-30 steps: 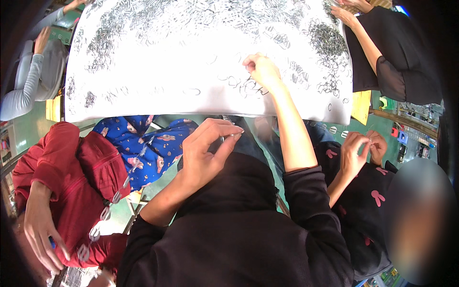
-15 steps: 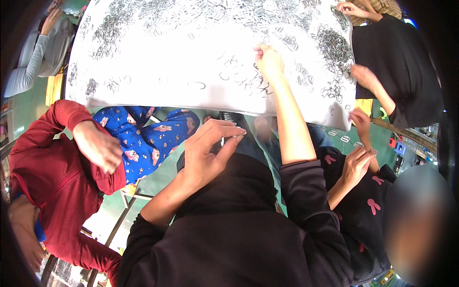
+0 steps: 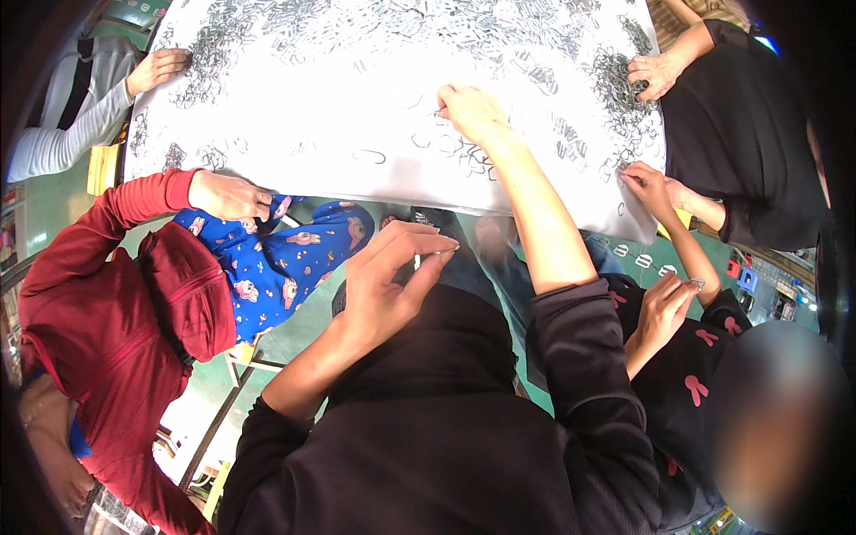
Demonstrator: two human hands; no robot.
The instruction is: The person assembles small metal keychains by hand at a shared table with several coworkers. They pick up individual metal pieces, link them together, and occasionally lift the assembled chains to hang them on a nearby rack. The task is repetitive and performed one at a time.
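My left hand (image 3: 388,281) is raised in front of my body, short of the table. Its thumb and forefinger pinch a small silvery metal piece (image 3: 453,249), mostly covered by the fingertips. My right hand (image 3: 473,114) reaches over the white tabletop (image 3: 294,107), fingers closed in a pinch just above the surface. What those fingertips hold, if anything, is too small to make out. Just below that hand lies a loose group of dark curved wire pieces (image 3: 473,162). A single C-shaped wire piece (image 3: 369,156) lies to their left, near the front edge.
Denser heaps of wire pieces (image 3: 214,62) cover the far and side parts of the table. Co-workers sit close: a maroon sleeve (image 3: 134,201) on my left, a dark rabbit-print top (image 3: 695,388) on my right. Other people's hands (image 3: 658,75) work at the table's right edge.
My right hand has moved left and slightly lower over the table; my left hand has stayed put. The co-worker in maroon has raised a hand to the table edge. Other workers' hands have shifted.
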